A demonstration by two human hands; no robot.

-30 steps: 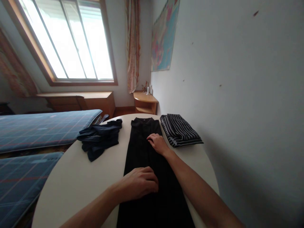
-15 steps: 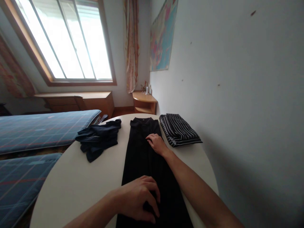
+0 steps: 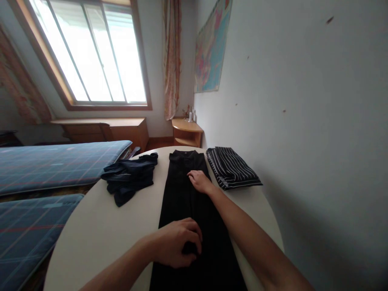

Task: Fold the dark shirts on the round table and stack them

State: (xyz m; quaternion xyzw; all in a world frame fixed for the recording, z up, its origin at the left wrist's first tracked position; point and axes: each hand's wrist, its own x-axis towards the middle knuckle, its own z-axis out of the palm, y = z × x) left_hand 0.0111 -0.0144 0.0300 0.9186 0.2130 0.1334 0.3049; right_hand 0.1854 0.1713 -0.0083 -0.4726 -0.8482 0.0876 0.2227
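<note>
A long black garment [image 3: 178,194] lies lengthwise on the round white table [image 3: 91,238], its collar at the far edge. My right hand [image 3: 199,181] rests on its upper part, palm down, holding nothing, with the fingers fairly flat. Nearer to me, my left hand [image 3: 180,242] is over the lower part of the cloth, its fingers curled and thumb bent toward them, a gap showing between. Whether the left fingertips pinch any fabric cannot be made out against the black.
A crumpled dark blue garment [image 3: 130,176] lies on the table's left side. Folded black-and-white striped cloth [image 3: 233,167] sits at the far right, near the wall [image 3: 318,141]. Blue plaid mattresses [image 3: 60,165] are on the left, with a corner shelf [image 3: 188,125] beyond the table.
My left hand has moved slightly away from me over the black garment, and its fingers and thumb have drawn closer together. My right hand stays on the upper part. The view has shifted slightly.
</note>
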